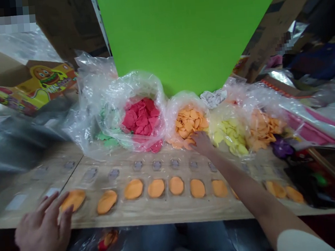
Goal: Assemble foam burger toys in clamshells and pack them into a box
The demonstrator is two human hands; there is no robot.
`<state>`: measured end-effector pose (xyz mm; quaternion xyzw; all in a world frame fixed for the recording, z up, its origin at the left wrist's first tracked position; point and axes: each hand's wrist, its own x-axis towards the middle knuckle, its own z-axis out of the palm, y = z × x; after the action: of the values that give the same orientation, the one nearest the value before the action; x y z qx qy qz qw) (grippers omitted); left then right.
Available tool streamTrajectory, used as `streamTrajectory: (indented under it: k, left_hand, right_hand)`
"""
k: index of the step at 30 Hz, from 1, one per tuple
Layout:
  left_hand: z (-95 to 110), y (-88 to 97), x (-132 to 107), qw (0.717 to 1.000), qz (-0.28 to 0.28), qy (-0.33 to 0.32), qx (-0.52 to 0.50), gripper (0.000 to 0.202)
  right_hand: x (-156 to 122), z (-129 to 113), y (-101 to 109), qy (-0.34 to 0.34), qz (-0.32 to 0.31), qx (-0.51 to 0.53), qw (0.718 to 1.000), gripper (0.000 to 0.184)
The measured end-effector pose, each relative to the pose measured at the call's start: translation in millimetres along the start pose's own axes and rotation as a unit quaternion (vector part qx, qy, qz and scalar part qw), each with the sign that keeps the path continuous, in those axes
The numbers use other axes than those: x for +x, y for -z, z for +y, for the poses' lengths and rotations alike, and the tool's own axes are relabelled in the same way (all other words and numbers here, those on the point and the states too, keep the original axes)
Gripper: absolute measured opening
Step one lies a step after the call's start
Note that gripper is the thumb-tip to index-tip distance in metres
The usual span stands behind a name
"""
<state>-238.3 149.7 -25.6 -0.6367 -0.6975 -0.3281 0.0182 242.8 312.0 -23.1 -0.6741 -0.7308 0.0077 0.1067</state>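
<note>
Left hand (pixel 41 240) at front edge of surface (pixel 163 214); fingers (pixel 64 215) spread wide, tips against an orange disc (pixel 74 199), nothing gripped. More orange discs (pixel 156 188) lie in a row of hollows in a moulded clear tray (pixel 125 175). Right hand (pixel 202 144) reaches to a clear plastic bag (pixel 183 107) of orange pieces (pixel 189 122), fingers (pixel 199 138) curled on the pile; cannot tell if any are held. Beside it, bagged red pieces (pixel 140 118) and yellow pieces (pixel 229 136).

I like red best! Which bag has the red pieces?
The clear plastic bag left of the right hand holds red pieces; the other bags show green, orange or yellow.
</note>
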Motion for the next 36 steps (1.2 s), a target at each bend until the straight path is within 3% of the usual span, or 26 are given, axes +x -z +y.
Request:
streamTrajectory:
  k: [3, 6, 9, 12, 14, 15, 16, 17, 18, 20, 21, 22, 23, 25, 27, 29, 30, 32, 34, 36]
  left_hand:
    - [34, -10.9, 7, 0.996, 0.027, -0.09, 0.0, 0.035]
    - [77, -26.5, 12, 0.986, 0.008, -0.166, -0.031, 0.028]
    - [119, -39.0, 18, 0.974, -0.024, -0.201, -0.103, 0.025]
    - [159, -48.8, 26, 0.958, -0.085, -0.161, -0.223, 0.022]
    - [187, -57.8, 33, 0.928, -0.145, -0.062, -0.336, 0.02]
    - [202, -63.9, 37, 0.896, -0.178, 0.009, -0.407, 0.021]
    - [218, -71.0, 40, 0.844, -0.208, 0.087, -0.487, 0.023]
    - [232, -79.1, 44, 0.769, -0.24, 0.163, -0.57, 0.028]
    - [246, -87.6, 47, 0.677, -0.285, 0.226, -0.64, 0.033]
    - [265, -104.1, 53, 0.499, -0.358, 0.308, -0.726, 0.04]
    - [271, -110.9, 55, 0.438, -0.377, 0.33, -0.746, 0.041]
    - [273, -116.1, 56, 0.401, -0.38, 0.348, -0.757, 0.04]
    - [273, -119.5, 57, 0.383, -0.371, 0.362, -0.765, 0.039]
    - [266, -120.9, 59, 0.37, -0.35, 0.375, -0.775, 0.037]
    - [255, -116.4, 59, 0.357, -0.358, 0.371, -0.779, 0.04]
    - [246, -108.1, 57, 0.358, -0.355, 0.362, -0.784, 0.043]
    - [241, -103.1, 54, 0.374, -0.34, 0.363, -0.783, 0.042]
    - [232, -91.6, 46, 0.433, -0.29, 0.374, -0.767, 0.037]
    - [217, -78.2, 37, 0.49, -0.243, 0.381, -0.746, 0.033]
    - [193, -61.9, 27, 0.523, -0.211, 0.379, -0.734, 0.034]
  right_hand:
    - [-13, -11, -6, 0.024, -0.013, 0.034, 0.999, 0.029]
    - [-17, -14, -7, 0.04, -0.027, 0.102, 0.994, 0.024]
    - [-12, -1, 1, 0.016, -0.031, 0.172, 0.984, 0.02]
    - [-1, 18, 18, -0.047, 0.008, 0.245, 0.968, 0.028]
    - [5, 21, 31, -0.071, 0.036, 0.294, 0.953, 0.033]
    - [6, 17, 38, -0.074, 0.044, 0.315, 0.945, 0.034]
    - [4, 9, 44, -0.072, 0.044, 0.336, 0.938, 0.035]
    - [1, -2, 50, -0.062, 0.033, 0.356, 0.932, 0.035]
    - [-4, -15, 54, -0.042, 0.014, 0.372, 0.927, 0.035]
    - [-14, -41, 60, 0.022, -0.034, 0.378, 0.925, 0.034]
    - [-18, -50, 62, 0.05, -0.049, 0.361, 0.93, 0.034]
    - [-20, -55, 62, 0.059, -0.052, 0.321, 0.944, 0.034]
    - [-22, -55, 62, 0.046, -0.041, 0.263, 0.963, 0.033]
    - [-22, -43, 58, -0.023, -0.005, 0.143, 0.989, 0.033]
    - [-24, -22, 51, -0.086, 0.01, 0.045, 0.995, 0.033]
    - [-31, -5, 42, -0.085, -0.01, -0.032, 0.996, 0.031]
    - [-36, 0, 39, -0.073, -0.018, -0.067, 0.995, 0.029]
    - [-45, 2, 36, -0.048, -0.016, -0.1, 0.994, 0.024]
    - [-48, -4, 40, -0.066, 0.011, -0.053, 0.996, 0.023]
    - [-43, -19, 45, -0.13, 0.045, 0.049, 0.989, 0.026]
